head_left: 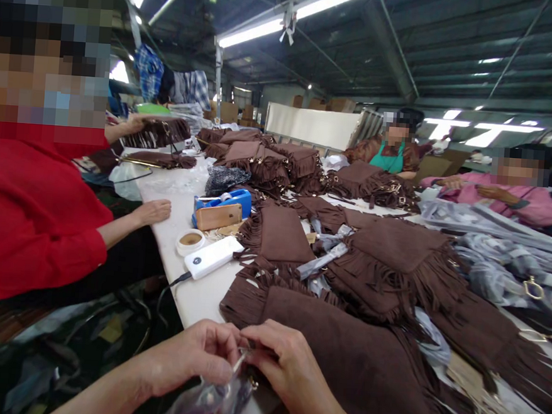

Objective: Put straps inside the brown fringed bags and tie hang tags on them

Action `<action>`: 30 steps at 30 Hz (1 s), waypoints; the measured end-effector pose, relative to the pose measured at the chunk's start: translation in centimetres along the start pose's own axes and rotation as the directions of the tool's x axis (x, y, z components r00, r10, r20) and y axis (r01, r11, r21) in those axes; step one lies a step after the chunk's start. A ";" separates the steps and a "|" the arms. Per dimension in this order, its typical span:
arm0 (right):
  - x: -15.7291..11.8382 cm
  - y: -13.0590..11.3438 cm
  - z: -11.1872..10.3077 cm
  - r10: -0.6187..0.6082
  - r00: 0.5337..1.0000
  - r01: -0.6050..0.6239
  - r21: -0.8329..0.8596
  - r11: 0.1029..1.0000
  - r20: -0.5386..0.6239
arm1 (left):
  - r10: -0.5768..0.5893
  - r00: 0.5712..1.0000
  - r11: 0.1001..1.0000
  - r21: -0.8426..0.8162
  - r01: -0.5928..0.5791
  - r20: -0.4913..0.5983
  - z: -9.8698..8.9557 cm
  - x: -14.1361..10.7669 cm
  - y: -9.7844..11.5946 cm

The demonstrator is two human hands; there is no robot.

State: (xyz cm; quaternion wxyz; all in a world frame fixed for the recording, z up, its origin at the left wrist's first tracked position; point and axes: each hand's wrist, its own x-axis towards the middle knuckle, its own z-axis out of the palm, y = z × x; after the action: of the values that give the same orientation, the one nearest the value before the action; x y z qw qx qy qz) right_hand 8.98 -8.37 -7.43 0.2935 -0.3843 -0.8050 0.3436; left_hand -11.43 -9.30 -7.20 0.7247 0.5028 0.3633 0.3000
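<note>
At the bottom centre, my left hand [204, 353] and my right hand [284, 359] meet with their fingers pinched together. Between the fingertips is a small pale strip or tip, partly hidden. A clear plastic bag [210, 404] hangs just below my fingers, with a small gold-coloured metal piece beside it. Right beside my right hand lies a large brown fringed suede bag [336, 350]. More brown fringed bags [286, 233] are spread over the white table [194, 302].
Left of centre are a white power bank [213, 257] with a cable, a round tub [191, 242], a phone [218, 217] and a blue tape dispenser [241, 198]. A person in red sits at left; two people work across the table. Plastic-wrapped straps [503, 261] lie at right.
</note>
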 end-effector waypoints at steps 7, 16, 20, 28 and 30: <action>-0.5 0.8 0.1 -0.074 0.997 0.074 0.059 0.996 0.002 | -0.091 0.980 0.984 -0.169 0.061 -0.176 0.9 0.5 -1.1; -0.4 -0.1 0.2 0.021 1.000 -0.022 0.085 0.996 0.013 | 0.005 0.954 1.000 -0.018 -0.011 -0.300 2.0 2.2 -2.8; -0.4 -0.3 0.1 0.088 0.995 -0.091 0.123 0.988 0.037 | 0.229 0.914 0.933 0.344 -0.108 -0.334 2.5 2.0 -2.4; -0.2 0.0 0.0 0.270 0.962 -0.229 0.460 0.858 -0.025 | 0.535 0.790 0.652 0.741 -0.159 -0.301 2.7 1.7 1.1; -0.1 -0.2 0.1 0.253 0.967 -0.200 0.483 0.852 -0.045 | 0.556 0.786 0.620 0.765 -0.174 -0.272 3.3 1.9 1.5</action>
State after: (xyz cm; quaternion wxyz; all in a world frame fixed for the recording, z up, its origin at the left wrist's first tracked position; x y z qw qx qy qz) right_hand 8.88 -8.53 -7.38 0.3784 -0.4106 -0.6285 0.5414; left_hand -7.74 -8.95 -5.50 0.2807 0.7126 0.5036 0.3998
